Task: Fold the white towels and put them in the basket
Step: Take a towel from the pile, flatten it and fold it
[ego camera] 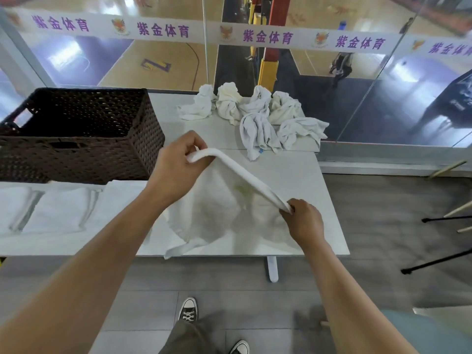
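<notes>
Pinching towel (217, 213) edge | left hand (176, 167) grips end nearer basket (76, 134) | right hand (304, 221) grips end farther from basket | towel sags onto bench (293, 169)

Both hands, left (176, 164) and right (302, 221), pinch towel (212, 215) edge above table (301, 175); basket (76, 134) left.

White towels (258, 118); dark brown woven basket (84, 139); pale grey table (306, 175); purple lettering on banner (267, 37)

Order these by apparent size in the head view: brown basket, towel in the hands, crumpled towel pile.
1. Brown basket, largest.
2. Held towel and crumpled towel pile: about alike; the pile lies farther from the camera, so I leave them unranked.
</notes>
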Tool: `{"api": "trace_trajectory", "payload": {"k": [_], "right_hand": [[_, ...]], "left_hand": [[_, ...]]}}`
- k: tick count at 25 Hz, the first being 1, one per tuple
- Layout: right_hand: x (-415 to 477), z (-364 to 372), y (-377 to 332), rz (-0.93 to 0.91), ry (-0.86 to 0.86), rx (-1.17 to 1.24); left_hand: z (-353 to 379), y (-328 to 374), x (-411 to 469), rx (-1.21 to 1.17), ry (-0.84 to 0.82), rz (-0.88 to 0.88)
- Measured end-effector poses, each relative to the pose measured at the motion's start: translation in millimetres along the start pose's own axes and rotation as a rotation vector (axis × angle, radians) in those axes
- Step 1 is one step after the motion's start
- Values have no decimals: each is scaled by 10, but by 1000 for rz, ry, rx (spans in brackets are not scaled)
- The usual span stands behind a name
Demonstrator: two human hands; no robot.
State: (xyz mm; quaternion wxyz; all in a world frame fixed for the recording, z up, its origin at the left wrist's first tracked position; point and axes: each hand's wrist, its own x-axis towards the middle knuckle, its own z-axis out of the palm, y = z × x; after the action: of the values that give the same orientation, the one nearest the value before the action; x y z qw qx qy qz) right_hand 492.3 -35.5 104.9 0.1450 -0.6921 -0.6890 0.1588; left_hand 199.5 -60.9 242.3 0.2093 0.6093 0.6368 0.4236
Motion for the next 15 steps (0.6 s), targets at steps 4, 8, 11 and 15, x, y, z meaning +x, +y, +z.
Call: {"api": "trace_trajectory", "payload": {"k": [4,8,11,15], "right_hand": [[-210,-1,448,253,-112,-54],[-449,-65,921,432,-40,-67],[-644,-159,1256,526,57,14],[-683,-369,1515,554,263,-17]], "left_hand": [[-182,63,-136,25,132,-16],[-220,-13,-279,94,210,-63],[-207,-194,-384,224,116,-145],[-236,-348,-497,470,50,-198]]}}
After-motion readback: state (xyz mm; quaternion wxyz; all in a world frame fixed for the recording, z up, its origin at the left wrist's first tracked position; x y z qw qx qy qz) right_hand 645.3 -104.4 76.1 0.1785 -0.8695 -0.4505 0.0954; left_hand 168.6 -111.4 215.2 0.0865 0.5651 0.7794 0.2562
